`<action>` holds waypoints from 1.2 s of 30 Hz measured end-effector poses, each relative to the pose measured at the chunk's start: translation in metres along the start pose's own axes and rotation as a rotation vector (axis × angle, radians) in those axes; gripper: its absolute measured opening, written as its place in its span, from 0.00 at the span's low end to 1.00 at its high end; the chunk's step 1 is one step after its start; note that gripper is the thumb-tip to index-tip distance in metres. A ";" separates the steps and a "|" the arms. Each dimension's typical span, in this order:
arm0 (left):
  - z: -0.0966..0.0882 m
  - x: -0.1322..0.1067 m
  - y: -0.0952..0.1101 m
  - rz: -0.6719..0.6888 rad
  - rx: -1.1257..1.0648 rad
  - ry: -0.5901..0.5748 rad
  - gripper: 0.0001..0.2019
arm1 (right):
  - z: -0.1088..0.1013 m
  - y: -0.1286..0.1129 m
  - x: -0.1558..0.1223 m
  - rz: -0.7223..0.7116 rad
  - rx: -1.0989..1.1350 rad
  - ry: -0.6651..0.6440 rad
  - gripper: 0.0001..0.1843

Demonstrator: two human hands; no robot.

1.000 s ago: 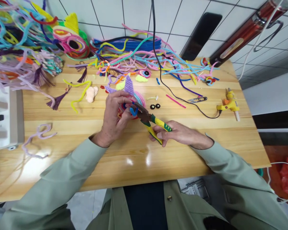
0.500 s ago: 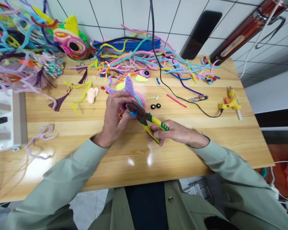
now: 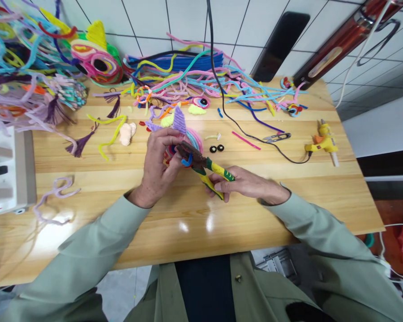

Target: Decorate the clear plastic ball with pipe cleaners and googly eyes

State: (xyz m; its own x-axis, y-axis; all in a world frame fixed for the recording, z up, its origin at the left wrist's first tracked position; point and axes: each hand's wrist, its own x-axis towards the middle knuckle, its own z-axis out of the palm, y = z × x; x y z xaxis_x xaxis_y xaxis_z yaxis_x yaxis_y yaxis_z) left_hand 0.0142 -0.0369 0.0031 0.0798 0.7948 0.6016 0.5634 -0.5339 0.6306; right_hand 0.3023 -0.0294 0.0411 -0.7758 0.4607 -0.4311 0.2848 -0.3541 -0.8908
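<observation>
Risking a pinch at mid-frame

Just right of centre, the right hand (image 3: 243, 182) is gripping the yellow-and-green-handled pliers (image 3: 196, 159), whose handles are standing apart. At centre, the left hand (image 3: 158, 158) is clasping the coiled pipe-cleaner figure (image 3: 195, 137), its thumb lying near the plier head and a bent blue strip (image 3: 187, 163); whether the jaws are biting that strip, I cannot tell. A slipping squeeze could be nipping a finger or crushing coils. Beyond, a wide elbow swing could be scattering two black discs (image 3: 213, 149).
</observation>
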 end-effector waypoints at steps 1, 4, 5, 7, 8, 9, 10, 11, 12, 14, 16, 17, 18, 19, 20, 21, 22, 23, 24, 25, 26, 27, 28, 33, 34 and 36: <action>0.000 0.000 0.000 0.008 -0.010 0.003 0.15 | 0.000 0.000 0.000 -0.003 -0.003 0.000 0.22; 0.000 0.000 0.001 0.032 -0.032 0.016 0.13 | 0.000 -0.002 0.000 -0.006 -0.005 0.002 0.23; 0.000 0.000 0.001 0.028 -0.034 0.017 0.13 | 0.000 -0.002 0.000 -0.006 -0.006 0.003 0.23; 0.000 0.001 0.003 0.014 -0.042 0.019 0.13 | 0.000 -0.002 0.000 -0.008 -0.012 0.005 0.22; 0.000 0.001 0.003 0.007 -0.047 0.019 0.13 | 0.000 -0.002 0.000 -0.009 -0.016 0.006 0.22; 0.000 0.001 0.003 0.003 -0.051 0.020 0.14 | 0.000 -0.002 0.000 -0.007 -0.022 0.007 0.22; 0.000 0.001 0.004 0.004 -0.054 0.022 0.14 | 0.000 -0.002 0.000 -0.004 -0.029 0.008 0.22; 0.000 0.001 0.004 0.002 -0.054 0.021 0.14 | -0.001 -0.001 0.000 -0.002 -0.039 0.010 0.22; 0.000 0.002 0.005 -0.001 -0.053 0.021 0.14 | -0.001 -0.001 0.000 -0.005 -0.051 0.011 0.22; -0.001 0.002 0.005 -0.019 -0.050 0.016 0.15 | -0.002 0.001 0.000 -0.011 -0.079 0.019 0.21; -0.001 0.002 0.005 -0.040 -0.043 0.009 0.15 | -0.002 0.004 0.000 -0.019 -0.105 0.037 0.21; -0.001 0.002 0.005 -0.047 -0.036 0.005 0.16 | -0.002 0.005 0.001 -0.022 -0.115 0.049 0.20; -0.001 0.002 0.005 -0.047 -0.031 0.002 0.16 | -0.002 0.006 0.001 -0.027 -0.119 0.060 0.19; -0.001 0.002 0.005 -0.042 -0.027 0.002 0.16 | -0.002 0.007 0.001 -0.034 -0.120 0.068 0.19; -0.001 0.002 0.004 -0.029 -0.028 0.006 0.16 | -0.002 0.007 0.001 -0.042 -0.118 0.071 0.19; 0.000 0.002 0.004 -0.012 -0.032 0.013 0.15 | -0.001 0.007 0.002 -0.044 -0.115 0.072 0.19; 0.000 0.001 0.004 0.008 -0.038 0.021 0.14 | 0.000 0.007 0.002 -0.040 -0.111 0.075 0.18; 0.000 0.001 0.003 0.025 -0.043 0.023 0.12 | 0.001 0.007 0.002 -0.032 -0.110 0.078 0.18; 0.000 0.001 0.003 0.038 -0.044 0.024 0.11 | 0.002 0.006 0.001 -0.020 -0.109 0.084 0.19; 0.000 0.001 0.003 0.044 -0.040 0.021 0.11 | 0.003 0.006 0.001 -0.007 -0.107 0.090 0.19; -0.001 0.001 0.003 0.042 -0.031 0.014 0.11 | 0.004 0.005 0.000 0.003 -0.105 0.094 0.19; -0.001 0.001 0.004 0.032 -0.018 0.005 0.12 | 0.004 0.005 0.000 0.008 -0.104 0.095 0.20; -0.001 0.001 0.004 0.017 -0.002 -0.002 0.14 | 0.005 0.005 -0.001 0.010 -0.107 0.095 0.20; -0.001 0.002 0.004 -0.037 -0.001 -0.007 0.18 | 0.004 0.007 0.000 0.004 -0.041 0.075 0.17; -0.001 0.002 0.004 -0.031 -0.015 -0.001 0.17 | 0.003 0.007 0.000 0.005 -0.012 0.059 0.17; 0.000 0.001 0.003 -0.011 -0.037 0.013 0.14 | 0.003 0.008 0.001 -0.007 0.028 0.029 0.17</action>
State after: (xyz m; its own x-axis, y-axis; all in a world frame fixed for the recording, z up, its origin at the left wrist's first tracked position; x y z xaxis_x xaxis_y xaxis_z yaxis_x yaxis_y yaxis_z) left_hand 0.0156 -0.0376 0.0060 0.0633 0.7969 0.6008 0.5333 -0.5358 0.6546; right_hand 0.3022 -0.0338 0.0341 -0.7609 0.4866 -0.4292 0.2630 -0.3735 -0.8896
